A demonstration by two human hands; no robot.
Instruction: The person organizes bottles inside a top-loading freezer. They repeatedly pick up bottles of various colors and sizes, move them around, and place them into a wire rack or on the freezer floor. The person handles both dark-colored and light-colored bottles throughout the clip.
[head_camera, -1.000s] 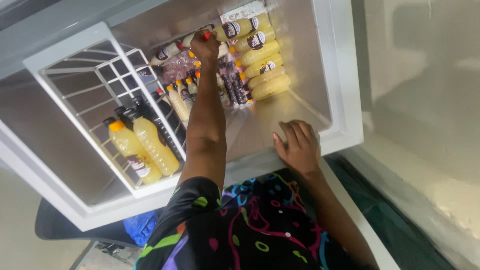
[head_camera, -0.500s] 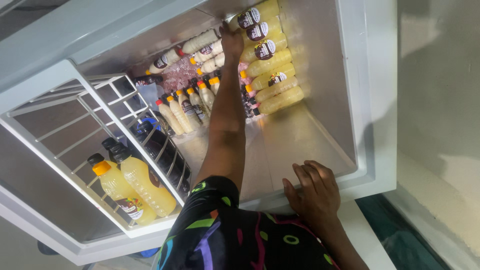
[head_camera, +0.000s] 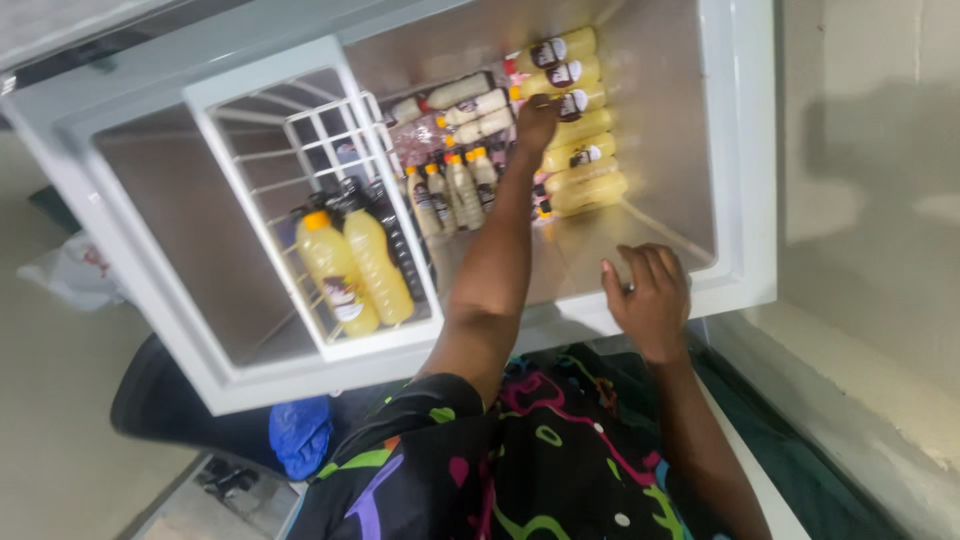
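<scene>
Reaching L hand [head_camera: 537,122] onto yellow bottles [head_camera: 580,160], freezer [head_camera: 745,200].

Chest freezer [head_camera: 745,150]: rim is glossy white, smooth; inner walls are seen as dull brushed metal. Wire basket [head_camera: 320,150] at left edge is white-coated metal. Bottles [head_camera: 580,160] along far edge are clear glossy plastic, paper-like labels. Printed sleeve [head_camera: 400,450] is soft matt cloth. Outside wall [head_camera: 870,230] is rough, matt.
</scene>
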